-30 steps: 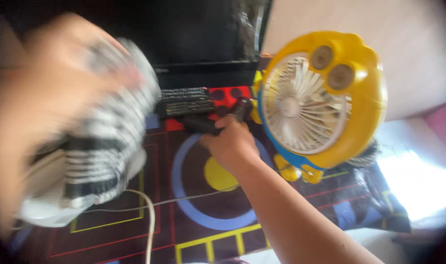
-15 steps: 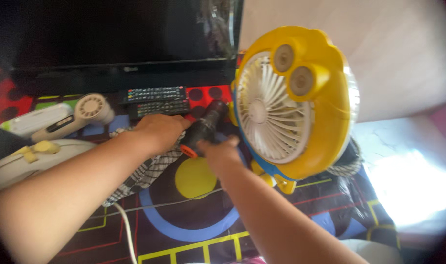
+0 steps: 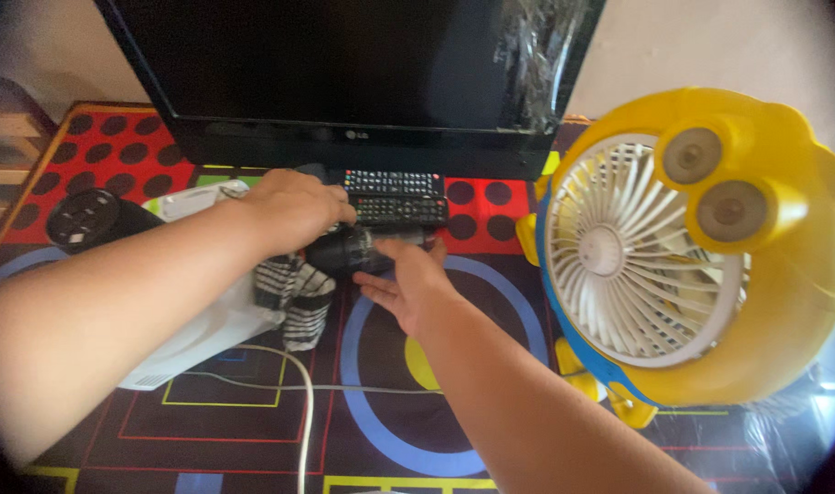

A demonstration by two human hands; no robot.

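Both hands are now lying lower over the mat: left hand (image 3: 294, 209) is clamping fingers on a dark cylindrical tool (image 3: 353, 249) just below two remotes (image 3: 395, 197), while right hand (image 3: 413, 285) is resting beside it, fingers apart, near the yellow fan (image 3: 783, 302)

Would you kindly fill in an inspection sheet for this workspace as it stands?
Surface: patterned mat, red, black and blue.
Job's things: dark cylinder under the left hand; right hand open beside it.
Clutter: two remotes, striped cloth, white appliance, black round device.
Grippers: bare hands only.
Cables: white cord across the mat.
Surroundings: dark screen behind; yellow fan to the right.
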